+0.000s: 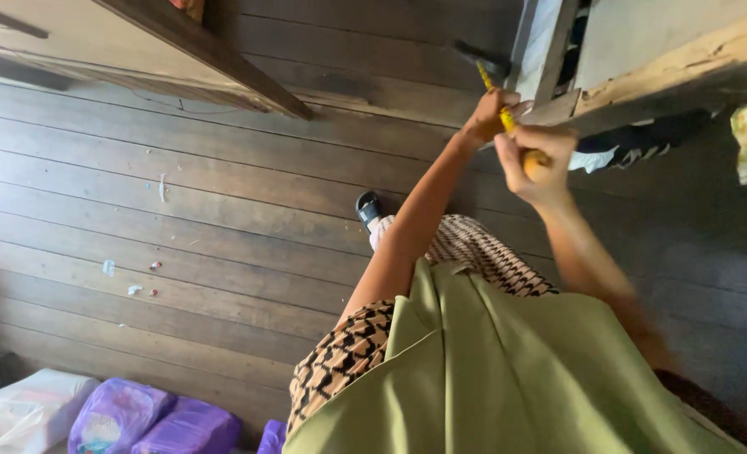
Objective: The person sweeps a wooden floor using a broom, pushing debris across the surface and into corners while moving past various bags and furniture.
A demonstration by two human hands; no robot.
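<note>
Both hands grip one yellow-handled tool (508, 118) against the wooden frame (558, 108): left hand (487, 116) steadies its shaft, right hand (535, 160) closes around the handle, possibly a screwdriver.

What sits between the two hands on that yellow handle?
In the head view, only a short bare stretch of the yellow handle shows between the left hand and right hand.

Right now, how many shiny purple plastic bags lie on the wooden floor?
2 clearly: one purple bag at lower left, another right beside it. A purple scrap by the green garment may be a third.
</note>
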